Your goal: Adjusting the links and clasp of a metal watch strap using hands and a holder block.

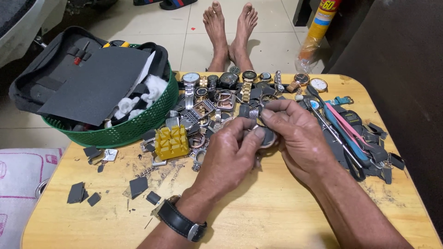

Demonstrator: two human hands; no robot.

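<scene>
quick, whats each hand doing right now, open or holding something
Left hand: closed on a small round watch part, thumb pressed on it.
Right hand: closed on the same watch part, fingers curled over its top.

A small round dark-grey watch case with a silvery metal rim [266, 137] was held above the worn wooden table, pinched between both hands. Only part of its edge showed: the left thumb covered its near-left side and the right fingers wrapped over its top and right. It sat roughly face-up and slightly tilted, its dial or back too hidden to make out. A short piece of silver link bracelet [254, 113] showed just above it by the right fingertips; whether it was attached to the case could not be told. The case hung just in front of the heap of watches.
</scene>
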